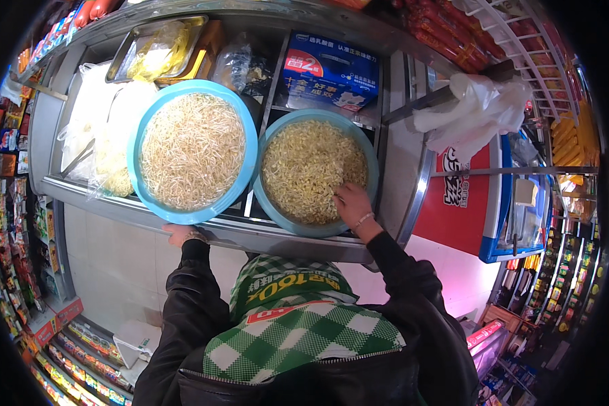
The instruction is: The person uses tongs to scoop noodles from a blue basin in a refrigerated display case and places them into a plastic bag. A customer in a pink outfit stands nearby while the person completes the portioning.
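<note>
My right hand (354, 204) reaches over the near right rim of a blue plastic basin (262, 199). Its fingertips dip into yellow-headed soybean sprouts (304, 175) that fill this basin; whether they pinch any is hidden. To the left stands a second light-blue basin (250, 137), full of thin white bean sprouts (193, 152). Just below that basin's near rim, my left hand (180, 234) rests at the metal front edge (284, 243) of the display case. Part of its fingers is out of sight, so its grip is unclear.
Behind the basins are a metal tray (116, 58) with a yellow plastic bag (165, 48) and a blue carton (330, 71). Clear bags (114, 172) lie at left. White plastic bags (474, 114) hang at right, near a red-sided chest freezer (457, 203). Packed shelves (10, 228) line the left.
</note>
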Demonstrator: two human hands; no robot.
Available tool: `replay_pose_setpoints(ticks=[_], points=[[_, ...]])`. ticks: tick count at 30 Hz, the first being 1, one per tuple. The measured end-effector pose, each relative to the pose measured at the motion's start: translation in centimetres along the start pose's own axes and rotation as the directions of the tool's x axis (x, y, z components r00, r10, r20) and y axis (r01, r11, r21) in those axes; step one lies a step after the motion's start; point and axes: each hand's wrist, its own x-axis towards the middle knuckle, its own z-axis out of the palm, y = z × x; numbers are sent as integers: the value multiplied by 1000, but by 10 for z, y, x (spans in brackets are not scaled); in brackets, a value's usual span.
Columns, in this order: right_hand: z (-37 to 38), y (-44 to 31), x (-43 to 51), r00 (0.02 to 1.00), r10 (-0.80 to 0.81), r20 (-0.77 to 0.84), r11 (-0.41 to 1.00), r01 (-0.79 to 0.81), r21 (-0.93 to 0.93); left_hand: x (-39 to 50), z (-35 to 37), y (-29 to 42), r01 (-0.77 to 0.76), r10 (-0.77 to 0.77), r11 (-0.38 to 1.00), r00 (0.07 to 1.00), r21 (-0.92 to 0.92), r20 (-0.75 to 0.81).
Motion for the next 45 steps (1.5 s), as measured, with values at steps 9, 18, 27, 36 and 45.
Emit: replay_pose_setpoints(ticks=[9, 18, 27, 36, 45], points=[[39, -1, 64, 944, 329, 19, 893, -305, -331, 19, 4, -11, -20, 20, 1000, 999, -19, 28], [50, 12, 76, 937, 337, 87, 888, -286, -361, 18, 7, -14, -106, 107, 994, 994, 8, -33], [45, 36, 48, 821, 543, 174, 371, -421, 828, 11, 4, -9, -90, 90, 996, 996, -21, -12], [49, 30, 20, 933, 348, -88, 848, -274, 454, 13, 3, -13, -103, 103, 995, 995, 4, 5], [60, 23, 49, 981, 194, -12, 978, -194, -81, 15, 3, -11, -84, 85, 996, 995, -33, 49]])
